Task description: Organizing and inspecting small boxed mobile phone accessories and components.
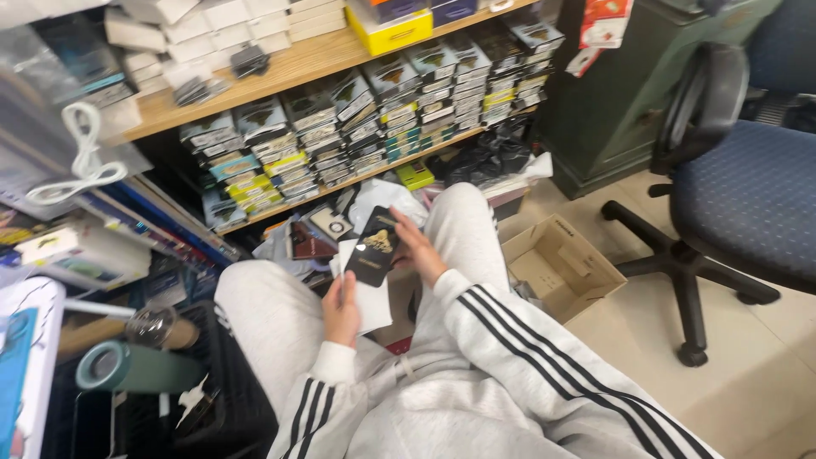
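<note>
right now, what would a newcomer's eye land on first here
First the black packet with a gold emblem, held mid-frame over the lap by the right hand, while the left hand holds a white sheet just beneath. Behind them, wooden shelves carry rows of stacked small boxes. At right stands a blue office chair, beside an open cardboard box.

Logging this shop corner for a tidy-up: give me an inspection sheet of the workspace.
Surface: lap in grey tracksuit; tiled floor beside it.
Job's things: black pack with gold emblem, white sleeve behind it.
Clutter: loose packs by the knees, open carton, green tube.
Grippers: left hand grips sleeve; right hand holds pack.
Cables: white coiled cable hanging left.
Surroundings: wooden shelves of stacked boxes, blue chair, green cabinet.
</note>
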